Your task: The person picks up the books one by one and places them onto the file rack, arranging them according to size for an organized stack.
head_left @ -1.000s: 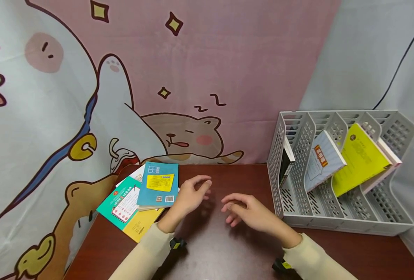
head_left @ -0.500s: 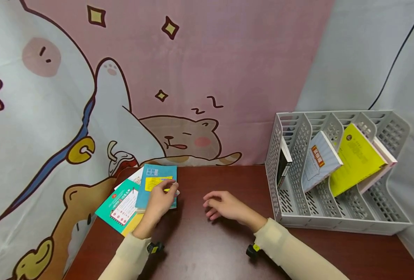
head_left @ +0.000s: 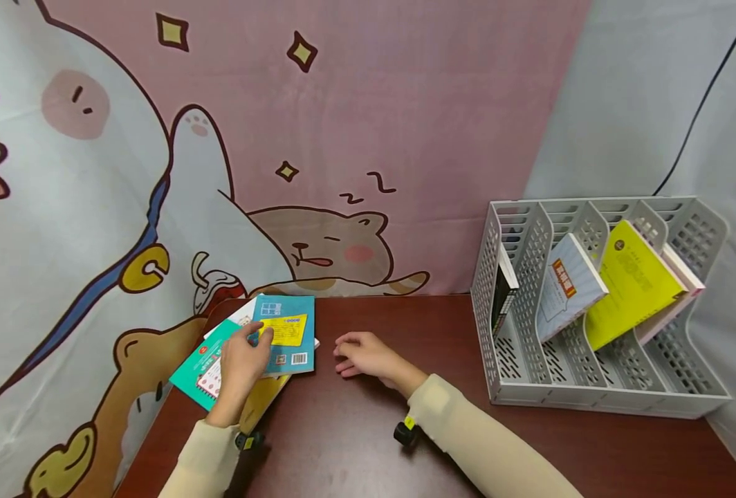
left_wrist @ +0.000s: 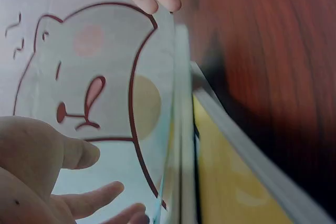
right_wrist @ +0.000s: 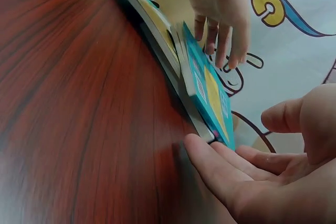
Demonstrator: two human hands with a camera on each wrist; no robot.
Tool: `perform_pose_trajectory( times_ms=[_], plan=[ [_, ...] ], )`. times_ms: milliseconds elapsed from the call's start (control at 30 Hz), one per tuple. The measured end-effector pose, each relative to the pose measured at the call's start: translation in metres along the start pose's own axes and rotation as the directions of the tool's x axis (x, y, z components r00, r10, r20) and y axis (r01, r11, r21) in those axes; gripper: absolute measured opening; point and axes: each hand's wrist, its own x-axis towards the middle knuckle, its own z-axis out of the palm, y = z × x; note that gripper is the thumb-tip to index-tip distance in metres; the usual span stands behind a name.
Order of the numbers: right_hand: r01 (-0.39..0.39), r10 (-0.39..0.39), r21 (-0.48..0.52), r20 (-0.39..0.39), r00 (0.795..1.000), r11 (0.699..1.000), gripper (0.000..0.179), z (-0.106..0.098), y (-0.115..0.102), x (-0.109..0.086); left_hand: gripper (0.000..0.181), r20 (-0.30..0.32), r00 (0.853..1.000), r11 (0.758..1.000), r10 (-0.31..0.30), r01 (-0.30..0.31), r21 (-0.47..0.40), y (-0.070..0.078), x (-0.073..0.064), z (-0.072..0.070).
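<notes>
The blue book [head_left: 293, 349] is lying on the table [head_left: 368, 443] and is serving as landmark for this report. It is overlapping a green-and-yellow book [head_left: 187, 366] on its left and a white item [head_left: 245, 314], mostly hidden, whose corner is showing at its upper left.

The left hand [head_left: 243, 356] is hovering over the blue book's left edge, where it is blocking sight of that edge and part of the green-and-yellow book. Its fingers are spreading loosely and grasping nothing; contact with the covers cannot be told.

The right hand [head_left: 368, 358] is resting in position just beside the blue book's right edge, fingers bending slightly and holding nothing. In the right wrist view its fingertips are lining up with a book corner; touch there cannot be confirmed.

Well to the right of the blue book, a grey rack [head_left: 604, 401] is standing. It is holding a black book [head_left: 505, 294] at its near side, then a pale book [head_left: 570, 294], a yellow book [head_left: 629, 290] and a pinkish book [head_left: 669, 311], leaning. Behind the blue book, a cartoon-printed cloth [head_left: 443, 138] is hanging.
</notes>
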Motion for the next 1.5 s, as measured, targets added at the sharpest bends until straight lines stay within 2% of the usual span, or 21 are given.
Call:
perform_pose_trajectory(
  times_ms=[133, 267, 433, 633, 867, 1067, 1200, 1400, 1500],
  plan=[
    [-0.014, 0.014, -0.003, -0.018, 1.0, 1.0, 0.05, 0.014, -0.002, 0.011, 0.057, 0.021, 0.999, 0.999, -0.032, 0.031, 0.045, -0.008, 0.006, -0.001],
    [-0.029, 0.028, -0.009, -0.041, 0.999, 1.0, 0.052, 0.027, -0.005, 0.022, 0.062, 0.068, 0.996, 0.996, -0.057, 0.052, 0.067, -0.011, 0.007, -0.001],
    [-0.049, 0.051, 0.031, -0.049, 0.998, 0.998, 0.055, 0.041, -0.007, 0.032, 0.066, 0.111, 0.99, 0.992, -0.086, 0.076, 0.098, -0.012, 0.008, -0.001],
    [-0.069, 0.079, 0.122, -0.078, 0.994, 0.99, 0.055, 0.048, -0.006, 0.036, 0.063, 0.123, 0.99, 0.992, -0.071, 0.058, 0.109, -0.013, 0.01, 0.0],
    [-0.07, 0.084, 0.206, -0.06, 0.995, 0.976, 0.038, 0.047, 0.002, 0.037, 0.055, 0.17, 0.984, 0.994, -0.054, 0.038, 0.098, -0.008, 0.009, 0.005],
    [-0.057, 0.06, 0.34, 0.002, 0.998, 0.939, 0.043, 0.041, 0.004, 0.034, 0.055, 0.209, 0.977, 0.997, -0.045, 0.032, 0.064, 0.002, 0.007, 0.011],
    [-0.014, 0.019, 0.315, -0.013, 1.0, 0.949, 0.043, 0.031, 0.001, 0.029, 0.059, 0.229, 0.973, 0.999, -0.043, 0.039, 0.022, 0.008, 0.006, 0.013],
    [0.073, -0.064, 0.269, -0.043, 0.997, 0.96, 0.04, 0.006, -0.007, 0.014, 0.073, 0.275, 0.961, 0.989, -0.031, 0.069, -0.13, 0.029, 0.002, 0.018],
    [0.097, -0.085, 0.272, -0.055, 0.995, 0.958, 0.041, -0.008, -0.012, 0.001, 0.073, 0.308, 0.951, 0.964, -0.007, 0.089, -0.252, 0.045, -0.003, 0.021]
  ],
)
